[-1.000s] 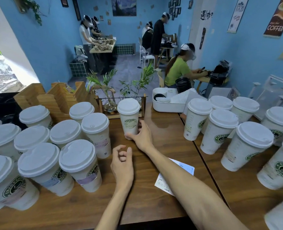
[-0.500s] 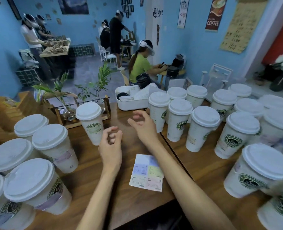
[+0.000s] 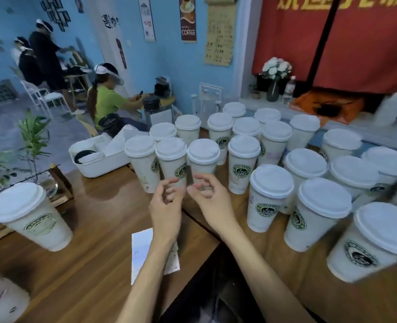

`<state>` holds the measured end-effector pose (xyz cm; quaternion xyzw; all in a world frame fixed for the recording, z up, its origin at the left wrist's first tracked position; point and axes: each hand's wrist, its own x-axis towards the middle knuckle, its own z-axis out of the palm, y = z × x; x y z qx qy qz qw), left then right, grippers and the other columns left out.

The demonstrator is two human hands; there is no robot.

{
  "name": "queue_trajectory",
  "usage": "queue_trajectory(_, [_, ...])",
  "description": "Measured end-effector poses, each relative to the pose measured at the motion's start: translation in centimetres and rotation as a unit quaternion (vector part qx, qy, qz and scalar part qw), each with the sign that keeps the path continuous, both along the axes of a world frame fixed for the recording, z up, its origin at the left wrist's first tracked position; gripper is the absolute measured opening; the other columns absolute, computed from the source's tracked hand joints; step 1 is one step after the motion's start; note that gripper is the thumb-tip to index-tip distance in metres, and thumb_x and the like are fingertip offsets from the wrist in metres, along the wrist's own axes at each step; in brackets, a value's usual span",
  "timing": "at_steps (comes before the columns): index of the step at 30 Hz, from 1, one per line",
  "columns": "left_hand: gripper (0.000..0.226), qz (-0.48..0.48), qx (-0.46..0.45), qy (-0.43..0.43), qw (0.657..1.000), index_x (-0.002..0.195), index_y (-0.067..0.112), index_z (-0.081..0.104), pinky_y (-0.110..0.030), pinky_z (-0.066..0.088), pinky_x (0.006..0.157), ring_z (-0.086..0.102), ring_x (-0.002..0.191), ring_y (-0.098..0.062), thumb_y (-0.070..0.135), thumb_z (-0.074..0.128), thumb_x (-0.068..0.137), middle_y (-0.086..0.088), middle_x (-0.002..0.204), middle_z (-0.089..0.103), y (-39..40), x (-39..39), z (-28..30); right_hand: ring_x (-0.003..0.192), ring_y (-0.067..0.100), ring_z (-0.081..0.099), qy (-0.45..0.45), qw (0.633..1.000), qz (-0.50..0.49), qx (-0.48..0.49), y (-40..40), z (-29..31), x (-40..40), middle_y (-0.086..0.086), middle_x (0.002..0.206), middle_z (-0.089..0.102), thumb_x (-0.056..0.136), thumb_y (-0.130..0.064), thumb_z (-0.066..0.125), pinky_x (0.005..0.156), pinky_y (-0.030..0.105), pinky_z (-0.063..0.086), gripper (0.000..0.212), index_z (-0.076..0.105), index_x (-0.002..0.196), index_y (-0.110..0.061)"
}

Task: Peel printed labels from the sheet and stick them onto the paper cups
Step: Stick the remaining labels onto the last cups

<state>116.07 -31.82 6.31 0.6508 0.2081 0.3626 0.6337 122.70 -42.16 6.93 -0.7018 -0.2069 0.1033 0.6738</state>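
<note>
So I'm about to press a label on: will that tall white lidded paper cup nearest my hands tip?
Probably: the tall white lidded paper cup looks narrow-based and possibly light. Neighbouring cups may brace it.

I note the table (image 3: 95,229): brown wood, visible grain, slight sheen. Paper cups (image 3: 269,206): matt white, smooth plastic lids. Label sheet (image 3: 144,248): thin paper. Tub (image 3: 99,166): smooth white plastic.

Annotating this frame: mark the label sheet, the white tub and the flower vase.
label sheet (image 3: 141,248), head view, bare upper-left part.
white tub (image 3: 95,167), head view, front wall.
flower vase (image 3: 272,92), head view, dark glass body.
</note>
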Motion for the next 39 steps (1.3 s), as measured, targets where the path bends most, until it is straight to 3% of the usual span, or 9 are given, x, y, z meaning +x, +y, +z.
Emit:
queue_trajectory(2, [0.02, -0.048, 0.003, 0.013, 0.999, 0.1, 0.04, 0.071, -0.045, 0.055, 0.087, 0.066, 0.082, -0.019, 0.031, 0.072, 0.081, 0.001, 0.085, 0.071, -1.1, 0.4, -0.1, 0.081, 0.005, 0.071, 0.006, 0.999, -0.039, 0.003, -2.0, -0.6, -0.4, -0.016, 0.09, 0.072, 0.089, -0.028, 0.08, 0.08, 0.018, 0.053, 0.028, 0.065, 0.111, -0.037])
queue_trajectory(5, [0.022, -0.116, -0.007, 0.018, 0.993, 0.104, 0.034, 0.071, -0.045, 0.055, 0.09, 0.066, 0.084, -0.02, 0.026, 0.074, 0.083, -0.009, 0.089, 0.072, -3.4, 0.8, -0.5, 0.082, 0.006, 0.07, 0.015, 0.996, -0.091, -0.002, -5.2, -1.5, -1.3, -0.009, 0.094, 0.072, 0.09, -0.027, 0.079, 0.08, 0.019, 0.053, 0.024, 0.067, 0.109, -0.035])
queue_trajectory(11, [0.029, -0.208, -0.016, 0.014, 0.978, 0.111, 0.025, 0.067, -0.02, 0.053, 0.08, 0.064, 0.08, -0.007, 0.004, 0.072, 0.092, -0.001, 0.094, 0.071, -8.7, 1.1, -0.7, 0.08, 0.003, 0.07, 0.034, 0.986, -0.161, -0.024, -11.1, -2.6, -3.2, -0.008, 0.09, 0.075, 0.089, -0.023, 0.079, 0.078, 0.016, 0.051, 0.015, 0.071, 0.099, -0.033])
queue_trajectory(15, [0.029, -0.21, 0.001, -0.005, 0.978, 0.113, 0.022, 0.064, -0.012, 0.049, 0.069, 0.061, 0.072, -0.002, 0.003, 0.072, 0.092, -0.005, 0.095, 0.069, -11.2, 1.2, -0.5, 0.078, 0.004, 0.068, 0.04, 0.978, -0.202, -0.024, -14.3, -3.0, -4.2, -0.007, 0.087, 0.074, 0.09, -0.021, 0.079, 0.075, 0.015, 0.05, 0.011, 0.074, 0.096, -0.029])
queue_trajectory(23, [0.022, -0.22, 0.006, -0.038, 0.975, 0.102, 0.02, 0.065, -0.011, 0.044, 0.062, 0.049, 0.063, -0.002, 0.001, 0.071, 0.093, 0.002, 0.079, 0.058, -15.4, 1.6, -0.6, 0.071, 0.002, 0.063, 0.032, 0.959, -0.282, 0.005, -21.3, -2.7, -7.1, -0.009, 0.076, 0.071, 0.088, -0.015, 0.08, 0.069, 0.011, 0.048, 0.005, 0.076, 0.089, -0.019])
queue_trajectory(27, [0.021, -0.202, 0.033, -0.035, 0.978, 0.099, 0.02, 0.065, -0.013, 0.044, 0.061, 0.049, 0.064, -0.002, 0.0, 0.069, 0.093, 0.002, 0.076, 0.056, -17.7, 1.2, -1.7, 0.052, 0.001, 0.049, 0.03, 0.933, -0.357, -0.029, -24.8, -3.5, -8.2, -0.011, 0.055, 0.059, 0.086, -0.032, 0.081, 0.057, 0.016, 0.038, 0.023, 0.069, 0.076, -0.017])
queue_trajectory(30, [0.02, -0.199, 0.019, -0.022, 0.98, 0.099, 0.021, 0.065, -0.012, 0.043, 0.06, 0.049, 0.065, -0.003, 0.002, 0.069, 0.094, 0.002, 0.076, 0.055, -18.8, 0.9, -2.7, 0.051, 0.003, 0.041, 0.017, 0.909, -0.415, -0.038, -26.5, -4.2, -8.7, -0.009, 0.053, 0.051, 0.085, -0.027, 0.082, 0.059, 0.026, 0.035, 0.032, 0.059, 0.07, -0.011])
queue_trajectory(34, [0.018, -0.214, 0.015, -0.02, 0.977, 0.099, 0.021, 0.066, -0.013, 0.043, 0.061, 0.047, 0.065, -0.003, 0.004, 0.07, 0.094, 0.001, 0.076, 0.054, -19.8, 1.2, -3.4, 0.081, 0.006, 0.056, -0.013, 0.868, -0.492, -0.06, -28.0, -5.3, -8.4, -0.002, 0.094, 0.058, 0.073, -0.029, 0.092, 0.073, 0.031, 0.045, 0.043, 0.052, 0.086, -0.024])
queue_trajectory(39, [0.025, -0.228, 0.018, -0.001, 0.974, 0.107, 0.026, 0.063, -0.016, 0.045, 0.059, 0.051, 0.063, -0.003, 0.009, 0.073, 0.092, 0.012, 0.075, 0.061, -21.1, 1.9, -4.0, 0.133, 0.012, 0.046, 0.002, 0.896, -0.441, -0.049, -28.4, -5.8, -6.6, -0.006, 0.149, 0.036, 0.059, -0.036, 0.1, 0.109, 0.035, 0.043, 0.112, 0.031, 0.148, -0.035])
